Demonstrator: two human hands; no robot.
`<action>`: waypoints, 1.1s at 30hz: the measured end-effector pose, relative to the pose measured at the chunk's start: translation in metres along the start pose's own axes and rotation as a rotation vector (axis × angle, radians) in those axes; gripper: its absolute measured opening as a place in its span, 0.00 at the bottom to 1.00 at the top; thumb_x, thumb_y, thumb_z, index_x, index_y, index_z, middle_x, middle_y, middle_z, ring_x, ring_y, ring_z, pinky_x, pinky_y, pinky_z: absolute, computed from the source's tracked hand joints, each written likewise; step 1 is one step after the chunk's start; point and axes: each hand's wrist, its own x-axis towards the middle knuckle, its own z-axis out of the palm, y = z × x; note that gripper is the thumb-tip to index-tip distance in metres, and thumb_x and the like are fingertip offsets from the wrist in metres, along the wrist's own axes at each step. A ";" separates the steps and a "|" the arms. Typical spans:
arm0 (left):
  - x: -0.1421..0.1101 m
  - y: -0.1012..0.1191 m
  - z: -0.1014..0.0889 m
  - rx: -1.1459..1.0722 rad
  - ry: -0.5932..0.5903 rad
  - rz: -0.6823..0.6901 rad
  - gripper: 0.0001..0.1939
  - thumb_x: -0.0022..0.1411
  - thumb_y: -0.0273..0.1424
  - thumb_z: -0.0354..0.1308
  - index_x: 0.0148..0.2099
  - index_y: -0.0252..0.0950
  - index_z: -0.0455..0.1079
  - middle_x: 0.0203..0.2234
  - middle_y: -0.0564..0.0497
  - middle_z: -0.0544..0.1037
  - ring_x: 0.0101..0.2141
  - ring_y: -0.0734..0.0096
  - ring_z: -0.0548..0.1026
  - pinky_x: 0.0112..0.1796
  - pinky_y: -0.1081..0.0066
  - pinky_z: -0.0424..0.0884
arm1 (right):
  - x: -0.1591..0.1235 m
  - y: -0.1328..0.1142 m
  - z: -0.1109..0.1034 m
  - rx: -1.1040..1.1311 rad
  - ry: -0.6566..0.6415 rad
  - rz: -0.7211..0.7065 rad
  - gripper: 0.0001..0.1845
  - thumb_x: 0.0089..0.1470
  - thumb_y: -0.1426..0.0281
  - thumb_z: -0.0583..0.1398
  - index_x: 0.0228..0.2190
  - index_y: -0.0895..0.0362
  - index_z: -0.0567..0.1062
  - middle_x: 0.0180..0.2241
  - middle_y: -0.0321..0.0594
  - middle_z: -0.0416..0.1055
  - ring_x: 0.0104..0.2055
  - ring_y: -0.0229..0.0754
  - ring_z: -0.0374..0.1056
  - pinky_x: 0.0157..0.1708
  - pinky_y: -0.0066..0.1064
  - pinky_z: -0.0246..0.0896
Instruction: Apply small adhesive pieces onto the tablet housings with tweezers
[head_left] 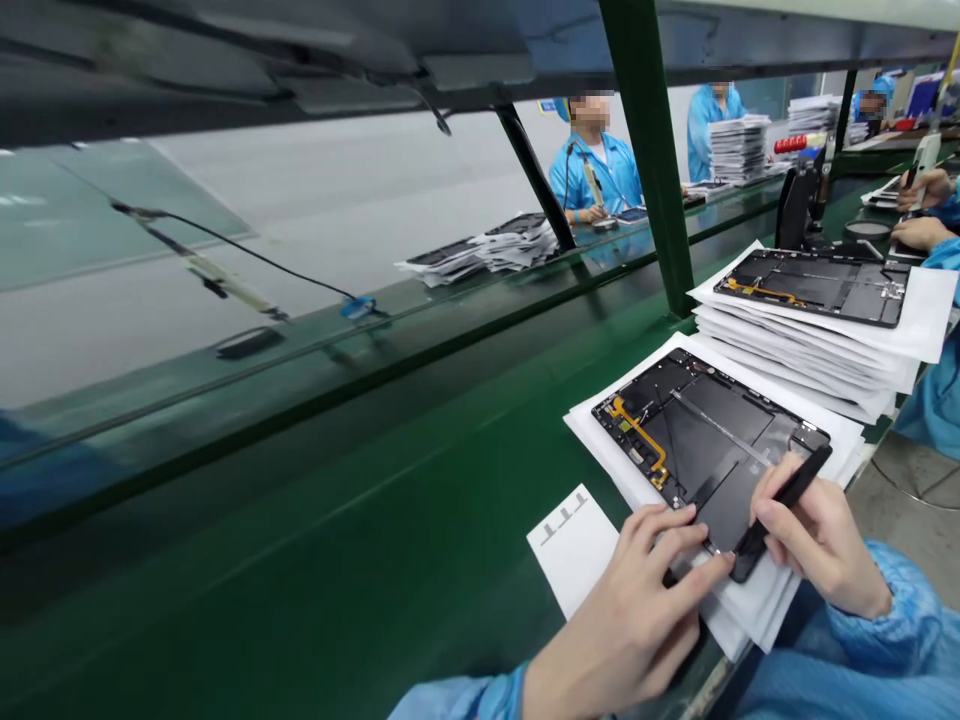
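Note:
A black tablet housing (720, 430) lies open on a stack of white paper sheets (589, 420), showing an orange flex cable (641, 435) and a grey strip inside. My left hand (637, 600) rests with fingers spread on the housing's near edge. Its index fingertip is close to the tip of a slim black tweezers-like tool (799, 480). My right hand (817, 545) grips that tool, angled down to the near edge. Beside my left hand lies a white card (566, 535) with several grey T-shaped pieces. What is under my left fingers is hidden.
Another tablet housing (817, 285) tops a paper-layered stack (810, 360) behind. A green post (649, 150) and overhead shelf (450, 60) frame the green bench (375, 510). Across stands a worker in blue (600, 165); another person's hands (926, 205) are at right.

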 end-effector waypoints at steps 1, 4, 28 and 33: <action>0.000 0.000 0.000 -0.002 0.012 0.004 0.22 0.56 0.18 0.47 0.53 0.35 0.63 0.43 0.40 0.70 0.49 0.52 0.67 0.47 0.49 0.68 | 0.001 -0.001 -0.002 -0.005 -0.032 -0.004 0.12 0.64 0.64 0.54 0.30 0.57 0.66 0.25 0.33 0.60 0.15 0.29 0.55 0.11 0.22 0.47; 0.000 -0.001 0.000 -0.012 0.020 -0.005 0.22 0.56 0.17 0.46 0.52 0.36 0.63 0.43 0.41 0.70 0.49 0.53 0.67 0.48 0.50 0.68 | 0.005 -0.004 -0.007 -0.004 -0.102 0.018 0.13 0.65 0.63 0.53 0.31 0.57 0.66 0.27 0.35 0.61 0.18 0.30 0.57 0.11 0.21 0.49; -0.001 -0.001 0.003 -0.070 0.014 -0.019 0.21 0.57 0.18 0.45 0.52 0.35 0.64 0.43 0.41 0.67 0.48 0.53 0.65 0.47 0.50 0.66 | 0.007 -0.012 -0.007 -0.134 -0.147 -0.004 0.08 0.65 0.67 0.52 0.33 0.56 0.65 0.28 0.36 0.62 0.20 0.32 0.58 0.15 0.24 0.53; -0.001 -0.001 0.004 -0.095 0.011 -0.030 0.22 0.57 0.18 0.45 0.53 0.35 0.63 0.43 0.41 0.66 0.48 0.51 0.63 0.47 0.48 0.65 | 0.009 -0.014 -0.005 -0.162 -0.087 0.020 0.07 0.64 0.70 0.52 0.33 0.56 0.65 0.26 0.34 0.61 0.15 0.30 0.53 0.12 0.23 0.48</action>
